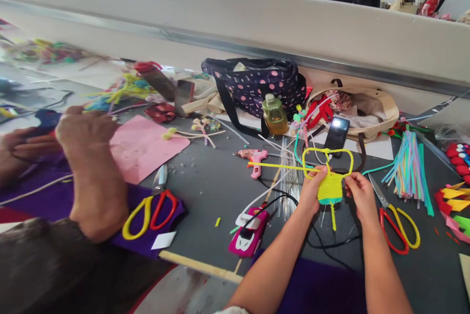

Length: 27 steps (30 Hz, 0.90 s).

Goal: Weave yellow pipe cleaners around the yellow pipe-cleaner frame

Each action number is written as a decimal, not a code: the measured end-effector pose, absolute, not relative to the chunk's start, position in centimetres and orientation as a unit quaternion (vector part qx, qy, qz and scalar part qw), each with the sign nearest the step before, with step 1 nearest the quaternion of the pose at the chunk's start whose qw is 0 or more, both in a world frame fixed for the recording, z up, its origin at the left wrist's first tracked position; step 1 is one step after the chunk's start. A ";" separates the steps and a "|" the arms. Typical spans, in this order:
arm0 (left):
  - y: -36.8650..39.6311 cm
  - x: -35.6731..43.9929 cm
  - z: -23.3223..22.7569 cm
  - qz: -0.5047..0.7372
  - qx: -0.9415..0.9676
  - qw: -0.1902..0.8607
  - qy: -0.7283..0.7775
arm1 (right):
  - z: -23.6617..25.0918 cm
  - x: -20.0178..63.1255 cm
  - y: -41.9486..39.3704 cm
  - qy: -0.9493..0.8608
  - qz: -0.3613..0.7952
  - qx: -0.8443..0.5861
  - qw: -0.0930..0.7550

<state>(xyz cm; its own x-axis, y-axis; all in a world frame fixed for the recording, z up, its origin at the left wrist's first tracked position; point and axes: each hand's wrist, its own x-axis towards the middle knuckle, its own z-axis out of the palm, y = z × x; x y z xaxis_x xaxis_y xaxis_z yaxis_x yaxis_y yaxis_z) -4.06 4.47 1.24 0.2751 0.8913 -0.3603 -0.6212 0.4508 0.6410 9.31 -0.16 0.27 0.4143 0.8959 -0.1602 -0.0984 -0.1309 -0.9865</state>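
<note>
A yellow pipe-cleaner figure (330,187) is held up over the dark table, with a wide loop at its top, a packed body with a teal lower edge and a short stem hanging below. My left hand (312,190) grips its left side, where a long straight yellow pipe cleaner (281,165) sticks out leftward. With thumb and fingers closed, my right hand (360,195) pinches the lower right corner of the loop. Close behind the loop lies a smartphone (337,135). Red-and-yellow scissors (394,221) rest just right of my right forearm.
A pink glue gun (257,159), metallic strands (292,181) and a magenta device (250,233) with cables lie to the left. Pastel pipe cleaners (409,167) are bundled at right. Behind stand a bottle (275,115) and bags. Another person's hand (88,157) is beside more scissors (150,208).
</note>
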 end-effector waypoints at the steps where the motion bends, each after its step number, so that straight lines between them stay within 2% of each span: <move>1: 4.5 -4.1 1.2 0.490 0.190 0.773 0.356 | 0.3 9.3 -0.1 -0.323 0.434 -0.613 0.576; 19: 4.5 -4.3 1.2 0.475 0.212 0.777 0.354 | 0.9 8.6 -0.1 -0.296 0.436 -0.602 0.600; 27: 4.5 -4.3 1.3 0.481 0.196 0.778 0.354 | 1.2 8.6 -0.2 -0.302 0.455 -0.600 0.584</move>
<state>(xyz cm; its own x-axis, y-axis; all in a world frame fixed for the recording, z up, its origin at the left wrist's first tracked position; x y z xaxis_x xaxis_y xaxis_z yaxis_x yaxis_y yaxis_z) -4.33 4.54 1.26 0.2868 0.8871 -0.3616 -0.6094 0.4602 0.6456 8.62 -0.23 1.22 0.4023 0.8950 -0.1929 -0.1695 -0.1343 -0.9763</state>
